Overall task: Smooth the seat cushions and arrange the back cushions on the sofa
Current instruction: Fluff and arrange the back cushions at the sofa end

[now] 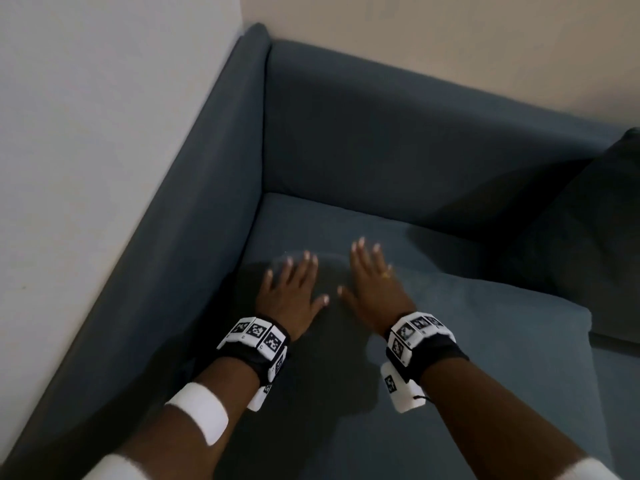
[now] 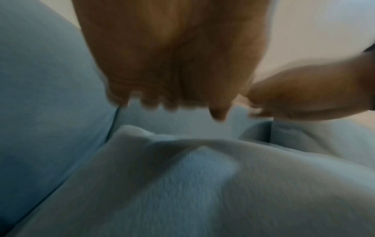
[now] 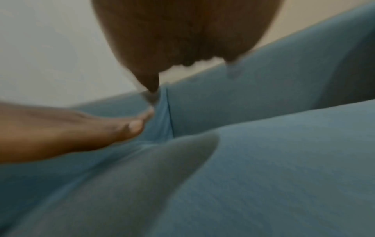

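Observation:
A blue-grey seat cushion [image 1: 450,323] fills the left corner of the sofa, below the backrest [image 1: 398,133]. My left hand [image 1: 294,289] lies flat on the cushion near the armrest [image 1: 214,188], fingers straight and spread. My right hand [image 1: 372,282] lies flat beside it, thumbs almost meeting, a ring on one finger. The wrist views show the left hand [image 2: 172,64] and the right hand [image 3: 182,40] over creased fabric [image 2: 182,168], both blurred. A dark back cushion [image 1: 595,209] leans at the right edge.
The sofa stands in a room corner, with a pale wall [image 1: 86,133] along the armrest and a beige wall [image 1: 450,36] behind the backrest. A second seat cushion [image 1: 616,375] begins at the lower right.

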A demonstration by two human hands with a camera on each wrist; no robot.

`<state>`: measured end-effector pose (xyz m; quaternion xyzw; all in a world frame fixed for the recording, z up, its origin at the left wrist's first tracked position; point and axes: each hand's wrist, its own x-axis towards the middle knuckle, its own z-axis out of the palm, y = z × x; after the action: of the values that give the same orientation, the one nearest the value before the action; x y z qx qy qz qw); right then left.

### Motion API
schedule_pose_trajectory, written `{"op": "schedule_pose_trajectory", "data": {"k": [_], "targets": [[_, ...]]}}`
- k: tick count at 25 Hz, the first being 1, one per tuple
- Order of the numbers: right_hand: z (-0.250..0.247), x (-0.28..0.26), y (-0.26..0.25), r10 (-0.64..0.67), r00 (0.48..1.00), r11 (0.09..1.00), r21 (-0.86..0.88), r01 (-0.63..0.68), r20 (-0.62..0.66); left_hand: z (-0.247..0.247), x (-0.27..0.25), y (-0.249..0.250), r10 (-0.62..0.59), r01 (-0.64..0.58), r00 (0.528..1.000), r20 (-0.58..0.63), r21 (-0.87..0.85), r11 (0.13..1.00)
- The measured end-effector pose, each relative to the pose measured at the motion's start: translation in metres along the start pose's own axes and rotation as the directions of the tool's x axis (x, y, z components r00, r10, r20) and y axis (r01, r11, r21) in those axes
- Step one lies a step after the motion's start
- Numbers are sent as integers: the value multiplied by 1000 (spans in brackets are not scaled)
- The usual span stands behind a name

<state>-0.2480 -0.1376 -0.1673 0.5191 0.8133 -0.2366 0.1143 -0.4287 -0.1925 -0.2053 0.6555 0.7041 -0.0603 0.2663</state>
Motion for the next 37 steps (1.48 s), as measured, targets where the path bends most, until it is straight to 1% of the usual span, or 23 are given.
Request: {"op": "schedule_pose_trajectory", "data": {"k": [1,2,3,4,6,7,9,10,12,13,15,16,17,20,21,24,27,28,31,32,34,35,37], "targets": [[2,-4,2,25,978,994,-109,-3,206,2,-4,3,-1,-14,986,168,88,996],[-1,-5,4,41,967,995,-96,-17,251,-1,-3,3,-10,-8,977,214,84,996],[-12,-1,6,18,992,999,-41,-13,128,-11,3,4,-3,-1,993,115,31,1000],[-27,-3,6,-26,986,998,46,34,-162,-22,4,10,-3,-2,998,-64,-73,997],[-36,-12,19,2,912,998,64,26,-411,-25,2,26,-18,-23,961,-276,-145,989],[-29,-18,27,-39,941,999,13,46,-337,-15,-4,35,30,-53,975,-221,-100,994],[-6,-35,50,64,988,992,-120,-47,140,8,-15,57,48,-52,995,89,49,997],[-9,-34,63,73,983,994,-93,-58,168,7,-8,68,38,-41,996,81,37,998],[-26,-35,84,41,977,998,63,-28,-211,-9,6,93,65,-86,987,-144,-144,986],[-28,-40,96,74,956,995,79,-54,-285,-11,8,105,107,-131,978,-180,-124,984],[-22,-59,118,52,995,998,-24,-54,-80,8,1,124,252,-247,967,-32,112,963],[-14,-69,130,90,986,992,-104,-76,140,15,-1,128,245,-264,963,113,201,943],[-13,-76,144,98,976,991,-113,-77,193,16,2,136,217,-242,967,130,226,944],[-30,-81,184,98,946,993,88,-74,-310,4,9,178,207,-213,960,-188,-7,977],[-32,-86,195,96,953,995,63,-81,-286,9,8,193,240,-243,958,-158,-5,970],[-23,-101,220,59,991,994,-98,-47,124,40,6,220,168,-227,954,249,233,946],[-53,-99,251,99,936,987,152,-49,-339,26,26,271,186,-188,979,-85,-9,982],[-56,-102,263,126,925,987,139,-81,-359,25,28,288,206,-208,971,-118,-8,978],[-28,-133,296,83,988,996,-22,-81,129,53,18,322,248,-321,929,276,262,910],[-29,-136,308,66,996,996,48,-69,60,58,23,328,243,-310,939,245,291,905],[-36,-144,338,154,938,967,241,-79,-311,54,29,354,256,-247,965,-49,147,958],[-37,-150,352,203,925,964,233,-131,-320,55,31,368,251,-240,966,-64,137,961],[-25,-165,374,132,991,987,92,-129,-33,71,24,387,307,-348,933,187,251,903]]}}
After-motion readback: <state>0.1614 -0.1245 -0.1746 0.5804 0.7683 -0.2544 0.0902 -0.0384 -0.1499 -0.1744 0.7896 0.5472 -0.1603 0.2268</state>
